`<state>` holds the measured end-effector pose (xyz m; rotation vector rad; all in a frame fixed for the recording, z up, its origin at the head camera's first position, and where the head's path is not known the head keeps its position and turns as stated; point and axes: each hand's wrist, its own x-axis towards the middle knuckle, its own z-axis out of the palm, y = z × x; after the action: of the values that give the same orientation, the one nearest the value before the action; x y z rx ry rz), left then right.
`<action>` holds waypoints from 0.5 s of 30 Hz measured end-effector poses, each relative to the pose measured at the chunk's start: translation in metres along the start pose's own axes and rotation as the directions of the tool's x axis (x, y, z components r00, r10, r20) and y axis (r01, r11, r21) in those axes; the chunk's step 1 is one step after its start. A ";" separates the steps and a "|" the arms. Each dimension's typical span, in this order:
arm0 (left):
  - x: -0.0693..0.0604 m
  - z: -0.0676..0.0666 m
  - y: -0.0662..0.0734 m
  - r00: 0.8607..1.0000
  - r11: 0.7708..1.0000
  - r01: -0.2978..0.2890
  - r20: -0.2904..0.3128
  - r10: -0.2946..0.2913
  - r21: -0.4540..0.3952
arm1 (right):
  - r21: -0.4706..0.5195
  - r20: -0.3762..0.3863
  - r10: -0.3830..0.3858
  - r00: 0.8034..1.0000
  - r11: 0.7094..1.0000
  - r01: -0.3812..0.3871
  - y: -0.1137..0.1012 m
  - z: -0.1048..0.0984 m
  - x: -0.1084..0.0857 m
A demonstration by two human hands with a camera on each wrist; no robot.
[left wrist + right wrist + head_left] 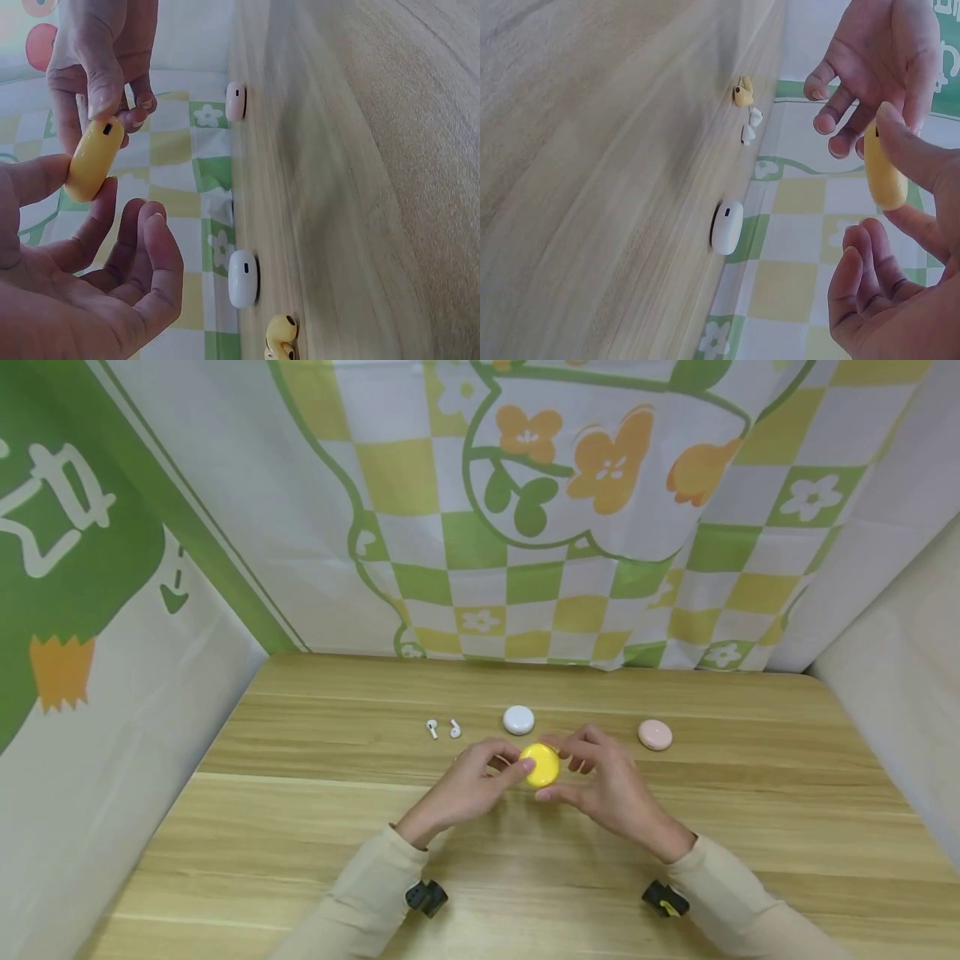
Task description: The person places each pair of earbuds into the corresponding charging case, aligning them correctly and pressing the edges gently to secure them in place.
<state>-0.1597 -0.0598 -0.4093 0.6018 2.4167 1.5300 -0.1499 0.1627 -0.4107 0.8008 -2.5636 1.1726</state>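
Note:
A round yellow case [543, 765] is held above the wooden table between both hands. My left hand [474, 782] pinches its left side, thumb on the upper face. My right hand [611, 785] holds the other side, with thumb and index finger at opposite edges. In the left wrist view the yellow case [93, 159] stands on edge and shows a small dark slot; its lid looks closed. The right wrist view shows the yellow case [886, 166] between my right thumb and index finger, the other fingers curved away from it.
A white case [518, 720] lies on the table [300, 835] behind the hands, two white earbuds [443, 729] to its left and a pink case [655, 735] to its right. Yellow earbuds [281, 335] lie near the white ones. Patterned cloth [405, 477] hangs behind the table.

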 end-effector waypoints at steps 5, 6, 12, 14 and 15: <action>-0.003 -0.004 0.002 1.000 1.000 -0.011 -0.020 0.011 -0.016 | 0.045 -0.002 0.012 1.000 0.999 -0.012 0.002 -0.003 0.001; -0.003 -0.005 0.002 1.000 1.000 -0.015 -0.025 0.015 -0.021 | 0.061 0.000 0.023 1.000 0.998 -0.023 0.002 -0.003 0.001; -0.004 -0.006 0.003 0.998 0.998 -0.048 -0.054 0.045 -0.051 | 0.150 0.041 0.125 0.991 0.980 -0.129 0.002 -0.006 0.003; -0.004 -0.006 0.004 0.997 0.997 -0.061 -0.056 0.058 -0.053 | 0.167 0.051 0.149 0.988 0.974 -0.155 0.002 -0.006 0.003; -0.004 -0.006 0.004 0.997 0.996 -0.065 -0.056 0.062 -0.053 | 0.175 0.055 0.156 0.986 0.971 -0.163 0.002 -0.006 0.003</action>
<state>-0.1575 -0.0650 -0.4034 0.6399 2.4077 1.6532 -0.1539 0.1674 -0.4064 0.6698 -2.6251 1.4670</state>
